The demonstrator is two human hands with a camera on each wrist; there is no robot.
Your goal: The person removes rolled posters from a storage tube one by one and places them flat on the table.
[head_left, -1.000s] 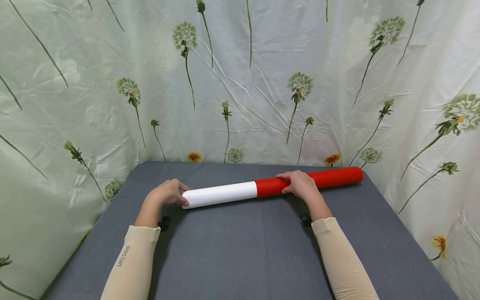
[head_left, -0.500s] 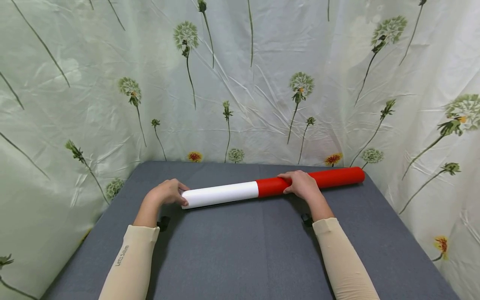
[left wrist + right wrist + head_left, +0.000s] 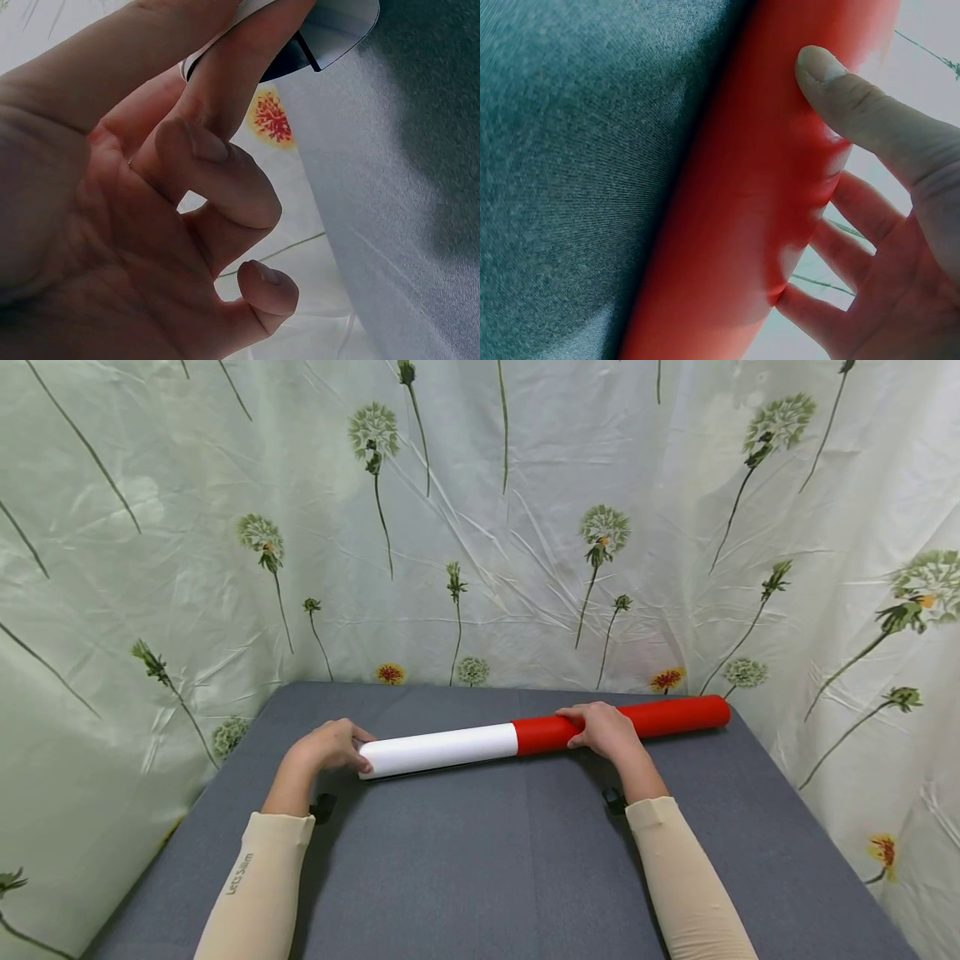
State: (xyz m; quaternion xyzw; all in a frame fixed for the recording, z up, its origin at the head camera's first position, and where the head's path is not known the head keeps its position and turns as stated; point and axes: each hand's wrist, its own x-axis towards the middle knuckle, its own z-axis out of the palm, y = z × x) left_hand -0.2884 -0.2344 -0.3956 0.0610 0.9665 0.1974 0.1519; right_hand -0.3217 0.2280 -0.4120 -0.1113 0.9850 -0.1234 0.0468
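Observation:
A long red tube [image 3: 675, 716] lies slantwise across the far part of the grey table. Out of its left end runs a narrower white roll [image 3: 442, 749]. My left hand [image 3: 327, 749] pinches the roll's free end between thumb and fingers. The left wrist view shows that end [image 3: 349, 34] as hollow, with a dark layer inside; the other fingers curl loosely below. Over the red tube near its junction with the white roll, my right hand [image 3: 606, 729] grips with the thumb on the near side. The right wrist view shows the tube's surface [image 3: 720, 195] dented beside the fingers.
The grey table [image 3: 442, 868] stretches toward me below the tube. Behind and along the sides hangs a pale curtain [image 3: 510, 552] printed with dandelions. The tube's right end lies close to the table's far right corner.
My left hand has shifted slightly left with the roll's end. A little more of the white roll shows outside the red tube. The right hand keeps its hold on the tube.

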